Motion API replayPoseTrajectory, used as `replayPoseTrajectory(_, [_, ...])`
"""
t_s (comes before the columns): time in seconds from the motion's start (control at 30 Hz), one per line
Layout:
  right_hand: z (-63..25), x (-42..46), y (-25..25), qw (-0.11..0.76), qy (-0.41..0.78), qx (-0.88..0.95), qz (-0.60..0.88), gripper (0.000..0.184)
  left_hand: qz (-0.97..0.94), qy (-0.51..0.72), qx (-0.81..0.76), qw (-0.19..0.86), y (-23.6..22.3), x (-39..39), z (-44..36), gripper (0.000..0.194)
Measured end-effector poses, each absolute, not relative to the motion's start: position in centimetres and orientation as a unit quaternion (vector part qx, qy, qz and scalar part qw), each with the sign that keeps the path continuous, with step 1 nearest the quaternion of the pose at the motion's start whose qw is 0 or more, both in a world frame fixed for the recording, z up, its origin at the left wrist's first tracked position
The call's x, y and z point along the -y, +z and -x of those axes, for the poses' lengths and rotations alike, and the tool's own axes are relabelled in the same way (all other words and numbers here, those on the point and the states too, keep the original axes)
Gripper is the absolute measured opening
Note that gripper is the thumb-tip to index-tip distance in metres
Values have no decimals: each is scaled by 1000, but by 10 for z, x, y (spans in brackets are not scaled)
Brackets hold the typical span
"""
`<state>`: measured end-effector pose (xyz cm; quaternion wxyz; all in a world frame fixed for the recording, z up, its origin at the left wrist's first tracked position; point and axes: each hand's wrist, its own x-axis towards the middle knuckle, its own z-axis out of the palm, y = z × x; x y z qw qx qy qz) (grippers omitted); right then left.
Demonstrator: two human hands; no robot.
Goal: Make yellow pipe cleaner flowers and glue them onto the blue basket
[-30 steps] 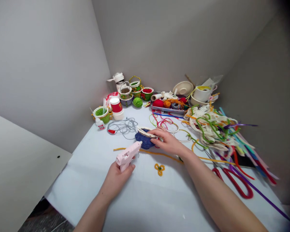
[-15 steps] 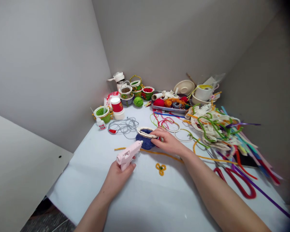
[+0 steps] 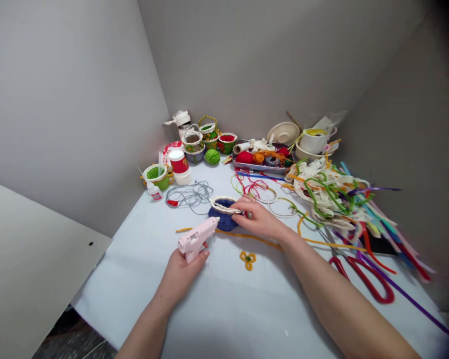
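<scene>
My left hand (image 3: 185,271) is closed around the handle of a pale pink glue gun (image 3: 198,237). The gun's nozzle points up and right, at the near left side of a small dark blue basket (image 3: 220,219); whether it touches, I cannot tell. A white braided trim (image 3: 219,204) runs round the basket's rim. My right hand (image 3: 256,217) grips the basket's right side, hiding that part. An orange pipe cleaner (image 3: 243,236) lies just in front of the basket, and nearer to me rests an orange three-loop flower (image 3: 247,260) with a green centre.
Red-handled scissors (image 3: 370,279) lie at right beside a heap of trims and pipe cleaners (image 3: 325,194). Behind are a tray of yarn (image 3: 262,167) and several finished baskets (image 3: 192,142). Grey cord (image 3: 190,194), a glue bottle (image 3: 154,192) and a green basket (image 3: 159,177) stand left.
The whole view has shifted slightly. Both hands keep their hold on the glue gun and the basket, with no clear movement between them.
</scene>
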<state>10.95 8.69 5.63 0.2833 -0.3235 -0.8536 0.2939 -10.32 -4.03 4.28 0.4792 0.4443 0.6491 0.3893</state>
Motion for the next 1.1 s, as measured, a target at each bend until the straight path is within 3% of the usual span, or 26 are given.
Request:
replayPoseTrajectory(0.8, [-111,-85,58,278,292,854,328,19,-445,369,-647,498,34,42,106,31])
replayPoseTrajectory(1.1, [-111,-84,59,278,292,854,330,18,-478,380,-674,415,39,42,103,28])
